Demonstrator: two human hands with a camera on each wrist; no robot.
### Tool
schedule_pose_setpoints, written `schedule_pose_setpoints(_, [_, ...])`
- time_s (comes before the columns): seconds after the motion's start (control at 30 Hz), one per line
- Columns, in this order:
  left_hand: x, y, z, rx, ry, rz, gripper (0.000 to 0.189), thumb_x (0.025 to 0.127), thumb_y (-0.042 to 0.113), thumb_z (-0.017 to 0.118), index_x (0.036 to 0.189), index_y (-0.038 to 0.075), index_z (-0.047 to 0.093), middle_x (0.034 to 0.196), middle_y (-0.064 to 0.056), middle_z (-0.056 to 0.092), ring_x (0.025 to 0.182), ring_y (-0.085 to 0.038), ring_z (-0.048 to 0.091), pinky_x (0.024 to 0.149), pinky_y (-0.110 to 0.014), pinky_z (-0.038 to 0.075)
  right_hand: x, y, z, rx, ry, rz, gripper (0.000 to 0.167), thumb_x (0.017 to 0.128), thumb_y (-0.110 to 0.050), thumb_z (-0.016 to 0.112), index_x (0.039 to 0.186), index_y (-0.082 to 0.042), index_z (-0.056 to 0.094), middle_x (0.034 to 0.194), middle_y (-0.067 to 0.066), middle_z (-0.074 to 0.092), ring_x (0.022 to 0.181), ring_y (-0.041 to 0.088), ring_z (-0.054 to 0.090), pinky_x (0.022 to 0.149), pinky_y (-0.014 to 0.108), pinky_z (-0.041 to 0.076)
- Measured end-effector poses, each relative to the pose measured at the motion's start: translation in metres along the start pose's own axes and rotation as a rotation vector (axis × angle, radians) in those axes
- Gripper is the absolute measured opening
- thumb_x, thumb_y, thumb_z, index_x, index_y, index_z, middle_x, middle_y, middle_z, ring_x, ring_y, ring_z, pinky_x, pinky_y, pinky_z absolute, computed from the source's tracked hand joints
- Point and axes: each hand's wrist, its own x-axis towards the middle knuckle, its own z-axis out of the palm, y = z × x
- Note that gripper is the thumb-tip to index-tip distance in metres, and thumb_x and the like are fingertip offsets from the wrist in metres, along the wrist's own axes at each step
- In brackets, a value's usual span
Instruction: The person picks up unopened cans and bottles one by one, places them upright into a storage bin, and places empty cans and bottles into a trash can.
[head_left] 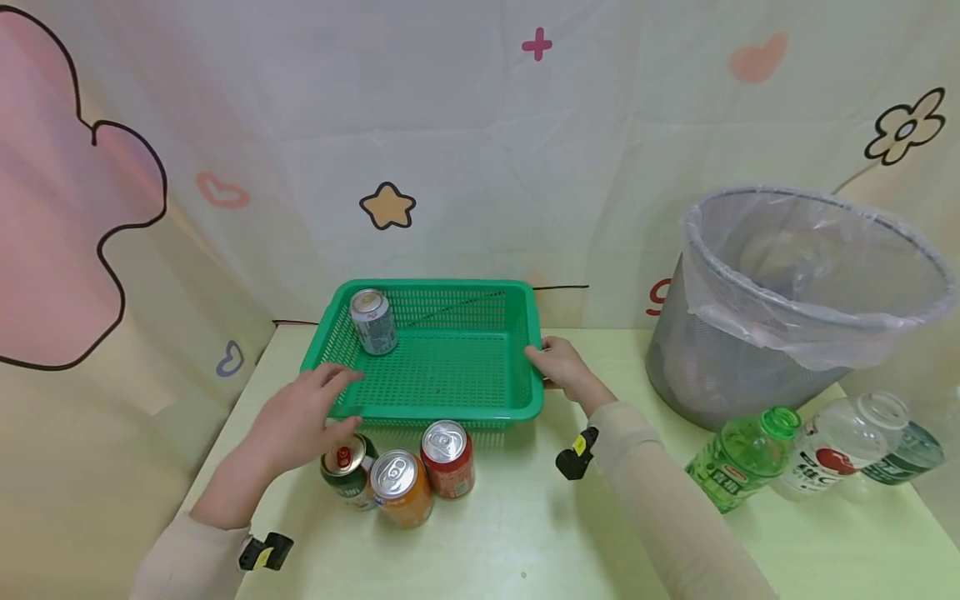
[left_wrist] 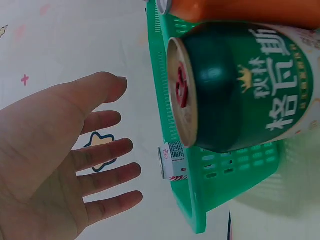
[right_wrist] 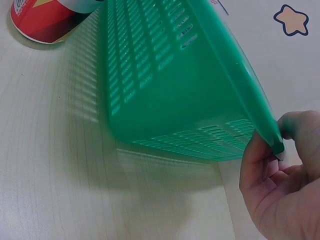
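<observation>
A green plastic basket (head_left: 450, 414) stands at the back of the table, with a silver-white can (head_left: 373, 323) upright in its back left corner. My right hand (head_left: 564, 367) pinches the basket's right rim between thumb and curled fingers, as the right wrist view also shows. Above the basket's front left corner hovers my left hand (head_left: 300, 417), fingers spread and holding nothing. Close below it are a dark green can (head_left: 351, 483) with a red tab, an orange can (head_left: 405, 496) and a red can (head_left: 450, 467), all upright in front of the basket.
At the right stands a grey mesh bin (head_left: 675, 358) lined with a clear bag. In front of it lean a green bottle (head_left: 738, 462), a clear bottle (head_left: 836, 450) and a dark-labelled bottle (head_left: 903, 458). A printed curtain (head_left: 465, 150) hangs behind the table.
</observation>
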Motion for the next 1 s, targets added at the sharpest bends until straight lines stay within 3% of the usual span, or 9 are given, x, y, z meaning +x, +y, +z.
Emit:
schedule_pose_setpoints(0.33, [-0.016,0.002,0.009,0.001,0.012,0.023,0.049,0.078,0.024,0.069,0.123,0.009,0.055,0.122,-0.011,0.053,0.109,-0.031,0.053,0.079,-0.047,0.049,0.003,0.003,0.0,-0.004,-0.001,0.0,0.036,0.093,-0.023,0.044,0.119,0.002,0.049,0.105,0.016,0.057,0.082,0.02,0.062,0.074,0.037,0.055])
schedule_pose_setpoints(1.0, [-0.035,0.005,0.012,-0.003,-0.001,0.061,0.049,0.074,0.017,0.07,0.121,0.009,0.057,0.119,-0.011,0.055,0.104,-0.031,0.055,0.077,-0.047,0.048,0.005,0.005,0.002,-0.003,0.006,-0.001,0.035,0.093,-0.023,0.044,0.118,0.001,0.049,0.106,0.016,0.056,0.087,0.023,0.062,0.07,0.033,0.055])
